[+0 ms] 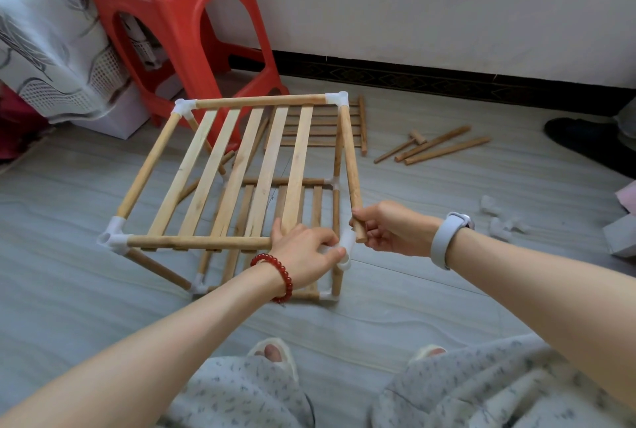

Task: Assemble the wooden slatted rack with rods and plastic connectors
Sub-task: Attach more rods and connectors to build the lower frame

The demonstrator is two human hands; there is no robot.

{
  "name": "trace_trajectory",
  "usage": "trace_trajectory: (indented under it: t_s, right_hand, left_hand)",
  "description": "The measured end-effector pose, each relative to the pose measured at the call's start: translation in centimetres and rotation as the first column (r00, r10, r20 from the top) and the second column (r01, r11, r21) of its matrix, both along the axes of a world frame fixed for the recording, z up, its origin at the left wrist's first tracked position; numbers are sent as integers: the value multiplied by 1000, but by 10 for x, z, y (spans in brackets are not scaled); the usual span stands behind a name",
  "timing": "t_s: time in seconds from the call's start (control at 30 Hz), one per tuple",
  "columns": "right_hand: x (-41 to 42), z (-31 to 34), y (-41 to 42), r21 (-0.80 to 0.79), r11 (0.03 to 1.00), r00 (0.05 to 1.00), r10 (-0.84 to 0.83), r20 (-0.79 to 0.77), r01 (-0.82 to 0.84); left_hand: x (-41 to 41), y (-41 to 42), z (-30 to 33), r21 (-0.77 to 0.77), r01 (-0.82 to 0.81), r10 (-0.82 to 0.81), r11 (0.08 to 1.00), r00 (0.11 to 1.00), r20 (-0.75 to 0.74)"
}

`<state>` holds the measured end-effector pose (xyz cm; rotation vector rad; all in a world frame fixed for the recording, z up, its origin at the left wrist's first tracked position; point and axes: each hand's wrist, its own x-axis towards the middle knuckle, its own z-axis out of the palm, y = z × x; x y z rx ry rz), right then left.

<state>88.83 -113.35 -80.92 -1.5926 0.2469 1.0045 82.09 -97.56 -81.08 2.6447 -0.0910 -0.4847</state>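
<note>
rack (pixel 241 166) on floor, top tier tilted | left hand (pixel 303 252) grip pinching white connector (pixel 346 247) at near-right corner | right hand (pixel 385 228) grip curled round side rod (pixel 351 166), end just beside connector | spare rods (pixel 440 149) well apart

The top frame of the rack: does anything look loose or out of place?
Yes. At the near right corner, the side rod, held by the right hand, has its end outside the white connector, which the left hand grips. That joint is open.

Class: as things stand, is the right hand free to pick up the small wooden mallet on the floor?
Probably not: the right hand grips a rod, though bare floor lies toward the mallet.
</note>
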Motion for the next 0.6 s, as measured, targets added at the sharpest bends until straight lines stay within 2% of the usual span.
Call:
trace_trajectory:
  t_s: [0.2,0.37,0.5,0.6]
  right_hand:
    - [2,5,1,51,998,999,-30,11,30]
    - [2,4,4,65,998,1000,-17,13,16]
    - [3,3,5,86,994,998,-59,-18,60]
    - [2,2,8,64,994,996,-85,-24,87]
  left_hand:
    - [-2,0,-1,88,106,-104,991,994,-18]
    - [-4,-2,-3,1,30,-30,1000,998,57]
    - [-3,-9,-3,-30,-7,8,1000,999,54]
    - [-1,-16,-3,-141,-101,110,985,992,55]
